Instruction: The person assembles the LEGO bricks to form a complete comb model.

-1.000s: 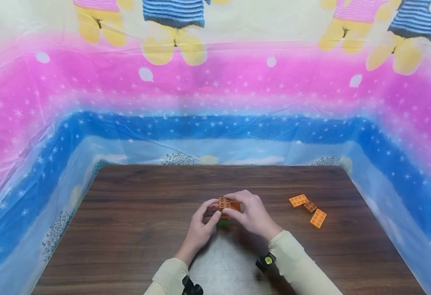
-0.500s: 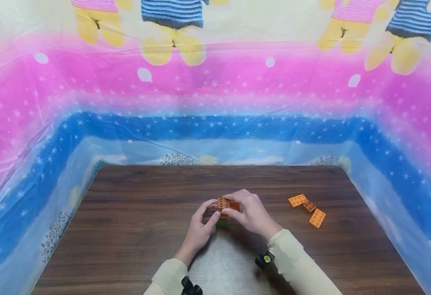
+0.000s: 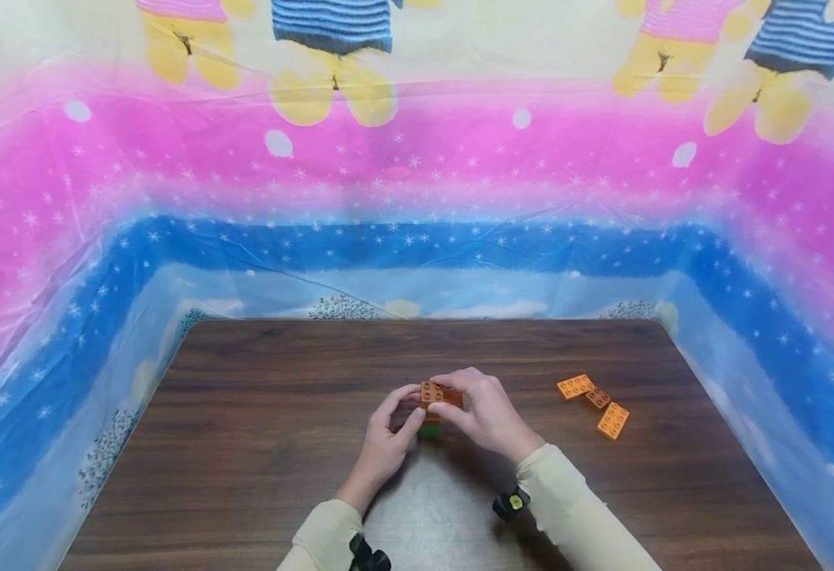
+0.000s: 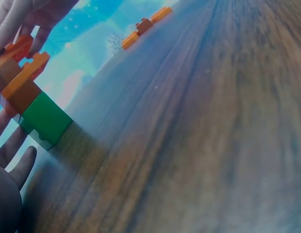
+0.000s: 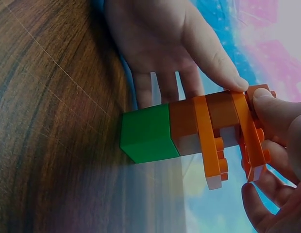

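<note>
A small tower of toy building bricks stands upright on the table. Its base is a green brick [image 5: 146, 133]; above that come a brown brick [image 5: 183, 119], an orange plate [image 5: 209, 145], a second brown brick [image 5: 222, 110] and an upper orange plate [image 5: 248, 128]. Both orange plates overhang to one side. A studded brown brick [image 3: 432, 392] tops the tower. My left hand [image 3: 386, 442] holds the tower from the left, thumb near the upper plate and fingers behind. From the right, my right hand [image 3: 491, 416] pinches the topmost brown brick, its thumb on the near side.
To the right on the wooden table [image 3: 274, 428] lie two orange plates, a farther one [image 3: 575, 387] and a nearer one [image 3: 613, 421], with a small brown brick [image 3: 598, 397] between them. A patterned cloth [image 3: 417, 246] rises behind the table and along both sides.
</note>
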`<state>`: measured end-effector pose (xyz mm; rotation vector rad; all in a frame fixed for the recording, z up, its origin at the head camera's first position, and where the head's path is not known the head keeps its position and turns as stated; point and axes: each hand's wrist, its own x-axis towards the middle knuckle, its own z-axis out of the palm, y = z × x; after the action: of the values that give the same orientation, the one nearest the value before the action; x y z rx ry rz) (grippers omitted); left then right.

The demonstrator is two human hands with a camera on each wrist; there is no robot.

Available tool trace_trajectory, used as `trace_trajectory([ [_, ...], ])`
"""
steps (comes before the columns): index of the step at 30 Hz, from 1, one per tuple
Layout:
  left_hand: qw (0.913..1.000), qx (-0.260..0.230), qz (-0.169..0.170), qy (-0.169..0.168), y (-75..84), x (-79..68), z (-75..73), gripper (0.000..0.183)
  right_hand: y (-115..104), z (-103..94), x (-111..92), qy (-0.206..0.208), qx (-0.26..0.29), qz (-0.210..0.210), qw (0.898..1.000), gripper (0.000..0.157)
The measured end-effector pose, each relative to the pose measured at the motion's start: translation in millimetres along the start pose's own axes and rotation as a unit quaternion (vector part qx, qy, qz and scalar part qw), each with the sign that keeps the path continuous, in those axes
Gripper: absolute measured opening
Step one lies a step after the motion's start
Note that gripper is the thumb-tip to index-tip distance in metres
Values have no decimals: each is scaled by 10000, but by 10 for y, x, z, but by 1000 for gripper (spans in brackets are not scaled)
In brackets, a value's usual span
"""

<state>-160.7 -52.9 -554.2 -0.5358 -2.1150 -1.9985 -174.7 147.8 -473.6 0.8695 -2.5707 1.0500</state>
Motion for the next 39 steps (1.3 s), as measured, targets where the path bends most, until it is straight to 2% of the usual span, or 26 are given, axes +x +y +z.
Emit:
trace_trajectory([
  [5, 9999, -27, 135, 46, 33, 14, 9, 36, 13, 12, -18, 54, 118, 21, 9999, 32],
  [11, 9983, -141, 559, 119, 116, 76, 46, 37, 38, 35, -31, 154, 165, 25, 9997, 34],
  [14, 9976, -137, 665, 151, 130, 93, 56, 34, 58, 45, -39, 150, 228, 51, 9996, 36],
  [26, 9989, -132, 421, 148, 99, 76, 58, 33, 97, 45, -63, -91, 912, 427, 9949, 34],
  [39, 9992, -199, 321, 163, 91, 64, 55, 35, 96, 89, -71, 153, 703, 283, 9970, 34],
])
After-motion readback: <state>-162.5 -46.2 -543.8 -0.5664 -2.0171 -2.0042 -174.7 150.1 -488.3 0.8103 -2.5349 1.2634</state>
